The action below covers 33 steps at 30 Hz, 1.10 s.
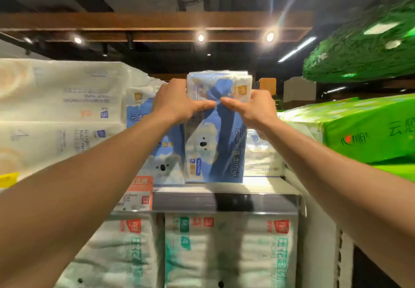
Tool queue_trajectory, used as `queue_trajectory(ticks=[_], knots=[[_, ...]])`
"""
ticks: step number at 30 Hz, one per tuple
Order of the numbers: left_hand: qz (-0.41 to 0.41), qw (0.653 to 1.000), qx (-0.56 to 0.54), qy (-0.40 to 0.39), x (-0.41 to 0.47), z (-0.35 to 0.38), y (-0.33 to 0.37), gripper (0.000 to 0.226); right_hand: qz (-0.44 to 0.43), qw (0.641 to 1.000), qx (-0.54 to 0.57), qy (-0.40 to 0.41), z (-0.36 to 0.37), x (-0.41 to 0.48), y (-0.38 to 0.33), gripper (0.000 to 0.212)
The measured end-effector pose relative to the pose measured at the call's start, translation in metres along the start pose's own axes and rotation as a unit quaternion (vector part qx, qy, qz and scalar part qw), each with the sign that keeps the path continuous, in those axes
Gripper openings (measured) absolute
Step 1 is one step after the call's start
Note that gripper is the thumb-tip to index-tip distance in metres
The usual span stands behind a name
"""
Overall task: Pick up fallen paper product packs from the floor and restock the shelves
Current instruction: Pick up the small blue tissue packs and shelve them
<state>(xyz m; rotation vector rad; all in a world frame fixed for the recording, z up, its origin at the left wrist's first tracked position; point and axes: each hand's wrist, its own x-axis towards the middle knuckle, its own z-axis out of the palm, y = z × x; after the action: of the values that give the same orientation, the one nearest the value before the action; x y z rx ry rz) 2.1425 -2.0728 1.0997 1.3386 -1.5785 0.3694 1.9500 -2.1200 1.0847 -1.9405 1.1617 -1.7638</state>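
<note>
A tall blue and white tissue pack with a koala print (pixel 215 143) stands upright on the top shelf (pixel 258 186), its bottom on the shelf board. My left hand (pixel 177 102) grips its upper left side and my right hand (pixel 253 107) grips its upper right side, thumbs almost meeting on the front. A second koala pack (pixel 161 152) stands right beside it on the left, partly hidden by my left forearm.
Large white paper packs (pixel 60 112) fill the shelf to the left. A small white pack (pixel 262 155) stands behind on the right, with big green packs (pixel 368 130) further right. White and teal tissue packs (pixel 224 249) fill the shelf below. Price tags (pixel 137 195) hang on the shelf edge.
</note>
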Motion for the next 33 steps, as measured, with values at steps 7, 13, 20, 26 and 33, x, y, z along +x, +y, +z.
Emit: queue_trajectory(ticks=[7,13,20,26,33], knots=[[0.107,0.979,0.136,0.111,0.003,0.021,-0.026,0.105,0.003,0.997,-0.072,0.005,0.019,0.000,0.015,0.052],[0.145,0.976,0.149,0.067,0.000,0.016,-0.023,0.100,-0.003,0.988,-0.154,-0.021,0.023,-0.001,0.012,0.081],[0.154,0.983,0.096,0.009,-0.032,-0.001,-0.028,0.095,0.006,0.967,-0.251,-0.047,0.002,-0.052,-0.004,0.076],[0.178,0.984,0.021,-0.002,-0.088,-0.029,-0.022,0.089,-0.015,0.950,-0.310,-0.021,-0.015,-0.147,-0.047,0.085],[0.246,0.949,-0.135,-0.144,-0.191,-0.040,0.023,0.093,0.039,0.922,-0.385,-0.008,-0.063,-0.284,-0.079,0.080]])
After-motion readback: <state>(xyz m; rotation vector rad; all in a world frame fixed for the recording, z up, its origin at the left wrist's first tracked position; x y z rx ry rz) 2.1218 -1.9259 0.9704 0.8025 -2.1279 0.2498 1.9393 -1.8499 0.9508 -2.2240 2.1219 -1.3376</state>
